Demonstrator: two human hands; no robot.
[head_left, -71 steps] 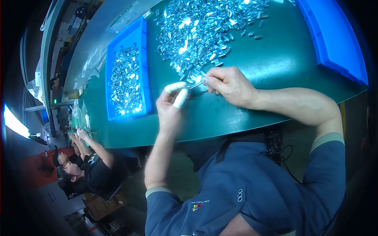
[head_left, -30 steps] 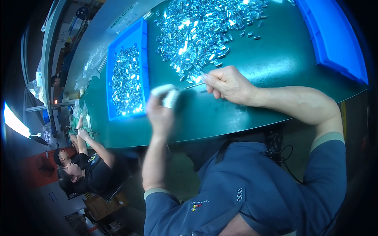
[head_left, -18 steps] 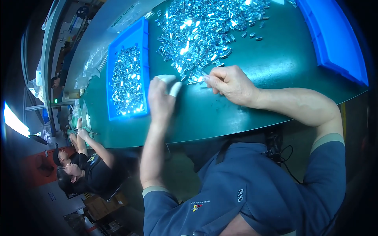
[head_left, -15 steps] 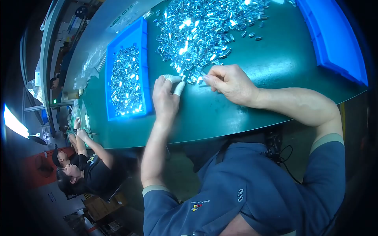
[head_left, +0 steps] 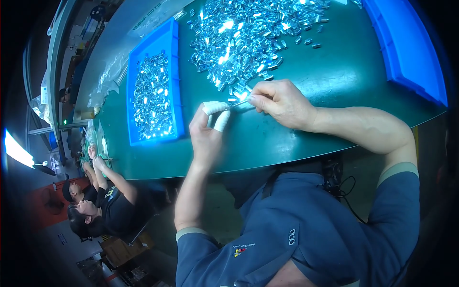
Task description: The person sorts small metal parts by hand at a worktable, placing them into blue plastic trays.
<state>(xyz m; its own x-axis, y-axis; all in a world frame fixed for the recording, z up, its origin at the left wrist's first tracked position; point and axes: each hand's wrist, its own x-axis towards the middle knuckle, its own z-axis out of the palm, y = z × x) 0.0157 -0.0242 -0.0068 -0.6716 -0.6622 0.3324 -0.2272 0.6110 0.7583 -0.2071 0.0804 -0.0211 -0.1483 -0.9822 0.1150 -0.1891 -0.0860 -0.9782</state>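
Observation:
My left hand (head_left: 208,131), with white cots on its thumb and forefinger, is pinched closed at the near edge of a pile of small shiny metal pieces (head_left: 234,52). Whatever lies between those fingertips is too small to make out. Thumb and bent forefinger of my right hand (head_left: 283,104) grip a thin metal rod-like tool (head_left: 240,102). Its far end points left and meets the left fingertips. A few loose pieces lie just beyond the tool on the green tabletop (head_left: 330,91).
Left of the pile stands a blue tray (head_left: 180,91) holding many similar metal pieces. Another blue tray (head_left: 406,43) sits at the right. Clear plastic bags (head_left: 106,76) lie along the far left. Two people work farther down the table at left.
My left hand has shifted slightly right and toward me, its cot-covered fingers turning into fuller view. The right hand stays almost in place, still gripping the tool.

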